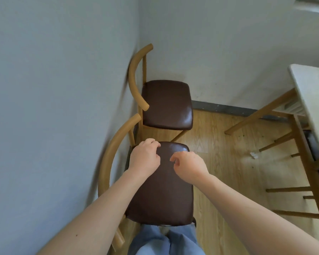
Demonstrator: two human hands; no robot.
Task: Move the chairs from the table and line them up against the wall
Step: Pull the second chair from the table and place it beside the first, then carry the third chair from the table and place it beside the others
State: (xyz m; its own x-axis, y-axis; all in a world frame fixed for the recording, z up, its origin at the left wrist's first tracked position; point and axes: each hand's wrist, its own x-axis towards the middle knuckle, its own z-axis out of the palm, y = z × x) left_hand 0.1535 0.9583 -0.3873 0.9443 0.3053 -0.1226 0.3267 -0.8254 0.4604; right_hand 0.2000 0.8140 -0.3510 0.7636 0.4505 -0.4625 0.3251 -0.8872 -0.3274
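Near chair set beside far chair along the left wall; both hands, left and right, hover with loosely curled, empty fingers, suggesting placement is finishing and another chair must be fetched from the surface.

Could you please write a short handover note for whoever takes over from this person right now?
Left hand: empty, fingers curled, over the near chair seat close to its far left corner; contact cannot be told.
Right hand: empty, loosely curled above the same seat, holding nothing.
Far chair: in the corner, backrest against the left wall.
Near chair: right behind it, backrest also along that wall, so the two stand in a line.
Table: at the right; wooden legs and rungs show beneath it, but whether more chairs stand there cannot be told.
Left: check the table for further chairs and add any to the line.
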